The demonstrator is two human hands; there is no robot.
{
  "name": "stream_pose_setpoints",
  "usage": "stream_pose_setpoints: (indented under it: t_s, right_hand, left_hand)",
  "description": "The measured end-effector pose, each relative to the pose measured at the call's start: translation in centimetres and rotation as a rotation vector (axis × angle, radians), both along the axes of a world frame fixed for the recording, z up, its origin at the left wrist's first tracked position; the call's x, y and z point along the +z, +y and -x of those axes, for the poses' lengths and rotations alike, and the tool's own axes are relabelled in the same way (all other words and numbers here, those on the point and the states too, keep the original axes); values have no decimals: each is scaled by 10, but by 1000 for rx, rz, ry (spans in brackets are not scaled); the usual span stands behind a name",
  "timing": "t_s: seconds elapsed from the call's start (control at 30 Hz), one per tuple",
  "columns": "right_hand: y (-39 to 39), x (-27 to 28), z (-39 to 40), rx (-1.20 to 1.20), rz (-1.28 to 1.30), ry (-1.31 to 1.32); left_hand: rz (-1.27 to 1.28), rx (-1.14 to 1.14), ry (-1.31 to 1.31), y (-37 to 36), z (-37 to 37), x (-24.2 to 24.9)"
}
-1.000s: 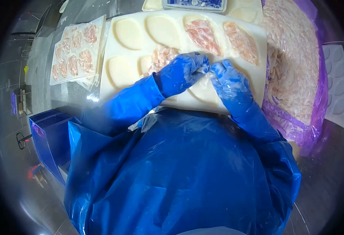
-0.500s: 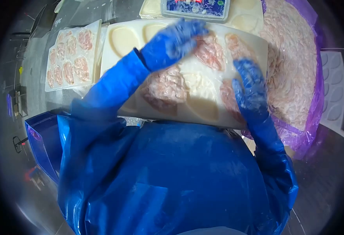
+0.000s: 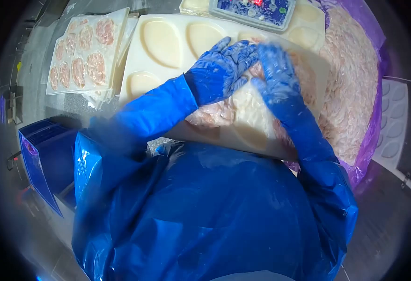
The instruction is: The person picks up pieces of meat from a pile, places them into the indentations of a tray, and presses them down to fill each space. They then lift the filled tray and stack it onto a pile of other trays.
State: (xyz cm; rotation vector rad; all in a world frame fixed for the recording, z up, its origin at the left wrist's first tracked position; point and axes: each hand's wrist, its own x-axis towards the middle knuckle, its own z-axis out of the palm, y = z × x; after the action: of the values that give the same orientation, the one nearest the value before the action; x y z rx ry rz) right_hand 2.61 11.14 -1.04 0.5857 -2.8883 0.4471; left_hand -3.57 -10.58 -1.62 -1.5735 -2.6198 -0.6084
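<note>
A white moulded tray (image 3: 183, 70) with leaf-shaped hollows lies in front of me, tilted across the table. My left hand (image 3: 226, 68), in a wet blue glove, is open over the tray's middle, fingers apart. Beside it my right hand (image 3: 276, 75) lies flat and open over raw meat in an upper hollow, slightly blurred; the meat there is mostly hidden. Pale pink raw meat (image 3: 212, 114) fills a lower hollow under my left wrist. More meat (image 3: 304, 70) shows to the right of my right hand. Whitish residue (image 3: 252, 110) coats another hollow.
A large mass of raw meat (image 3: 350, 93) rests on purple plastic (image 3: 378, 61) at right. Stacked sheets with meat portions (image 3: 86, 51) stand at left. Behind the tray is a blue-faced, pale-framed box (image 3: 252, 14). A grey mould (image 3: 392, 124) lies far right, a blue bin (image 3: 41, 159) lower left.
My right hand has moved up and left from the tray's right side to beside my left hand. My left hand has come down slightly, its fingers spread. The tray appears shifted and tilted in view.
</note>
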Motion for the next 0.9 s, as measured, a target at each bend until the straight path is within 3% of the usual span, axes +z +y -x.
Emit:
stream_pose_setpoints:
  t_s: [0.1, 0.23, 0.27, 0.37, 0.43, 0.5, 0.57, 0.7, 0.83, 0.9]
  right_hand:
    - [6, 6, -16, 61, 10, -41]
    - [8, 10, -33, 2, -27, -107]
    - [12, 10, -34, 4, -29, -104]
    - [18, 12, -31, -5, -184, -90]
    - [11, 23, -9, -98, 11, 136]
    - [2, 18, 4, -50, 122, 186]
    - [-7, -1, 8, -7, -72, 45]
    - [-7, 2, -21, -20, -20, -53]
    - [-33, 3, -14, 4, 6, 49]
    - [-22, -24, 0, 86, 377, 141]
  left_hand:
    - [93, 206, 127, -2, -3, 7]
    - [-65, 88, 101, 13, 14, -21]
    - [89, 137, 140, 8, 20, -10]
    - [48, 159, 129, -4, 22, -9]
    - [50, 189, 149, -14, 15, -3]
    - [-7, 292, 129, -26, 9, -1]
    - [-62, 366, 134, -55, 10, 8]
    - [-192, 538, 69, -130, 3, 24]
    - [-317, 548, -20, -139, -26, 30]
    - [-343, 551, -43, -143, -38, 38]
